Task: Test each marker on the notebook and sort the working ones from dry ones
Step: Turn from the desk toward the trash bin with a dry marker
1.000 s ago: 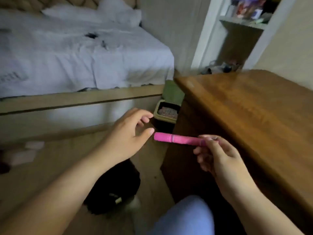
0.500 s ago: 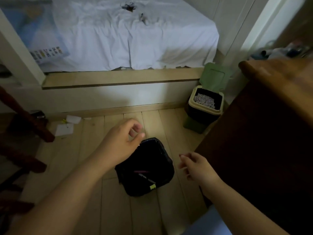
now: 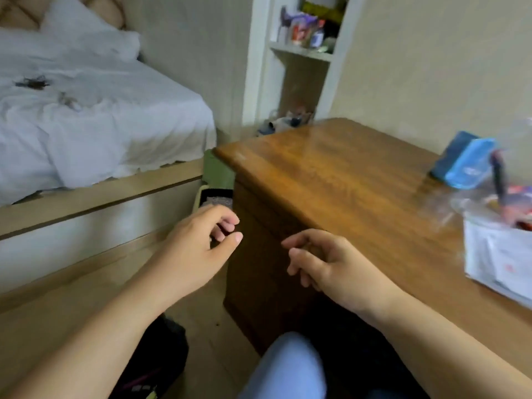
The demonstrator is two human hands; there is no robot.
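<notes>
Wooden and glossy, the desk (image 3: 345,180) filled the right half of our view, its rounded corner pointing toward ten o'clock. On its far right edge, at three o'clock, lay white papers (image 3: 501,260), possibly the notebook, though blur kept us from telling. Just behind them sat a clear plastic bag (image 3: 472,203) with dark and red sticks inside, perhaps markers; we could not be sure. A blue box (image 3: 463,162) lay tilted near the wall at two o'clock. At ten o'clock stood a bed (image 3: 95,122) with rumpled white sheets, and at twelve a white shelf niche (image 3: 305,50) held small bottles. Between bed frame and desk, a green bin (image 3: 214,194) sat on the floor. A black bag (image 3: 155,361) lay on the floorboards at seven o'clock, partly hidden by our left forearm, with a pink streak showing inside it.

Our left hand (image 3: 195,249) hung over the floor beside the desk's side panel, fingers loosely curled, thumb and forefinger apart, gripping nothing. Our right hand (image 3: 331,266) hovered in front of the desk's near edge, fingers half bent and relaxed, likewise empty. The two hands were near each other but not touching. A light blue knee (image 3: 288,367) showed at six o'clock.
</notes>
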